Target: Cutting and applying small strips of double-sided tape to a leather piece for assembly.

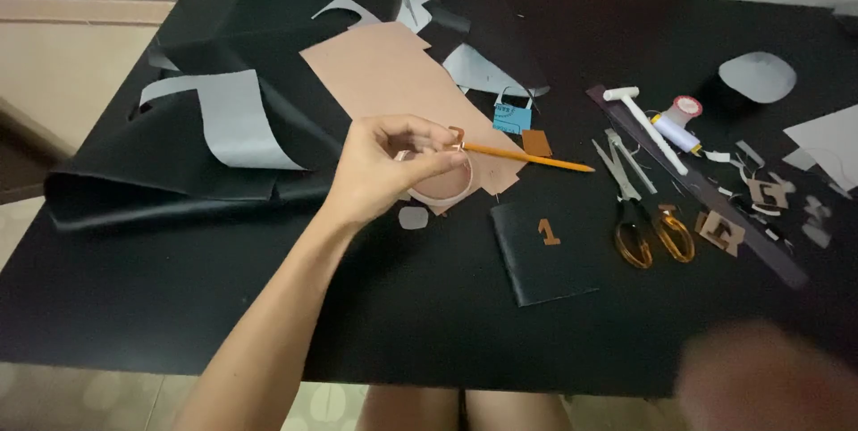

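Note:
My left hand point(386, 166) reaches over the middle of the black table point(384, 306). Its thumb and fingertips pinch a small brown leather cut-out point(457, 135). Just under the fingers lies a pale ring of tape point(444, 188), resting on a tan leather sheet point(393, 74). An orange pencil point(527, 158) lies right of the fingertips, pointing right. My right hand point(760, 382) is a blurred shape at the bottom right, near the table's front edge; its fingers cannot be made out.
A folded black leather piece point(545, 261) carries a small brown cut-out shape. To the right lie orange-handled scissors point(654, 236), a white mallet point(645, 123), a thread spool point(677, 130), a dark ruler point(715, 208) and scraps. Black sheets with grey backs point(223, 118) are piled at the left.

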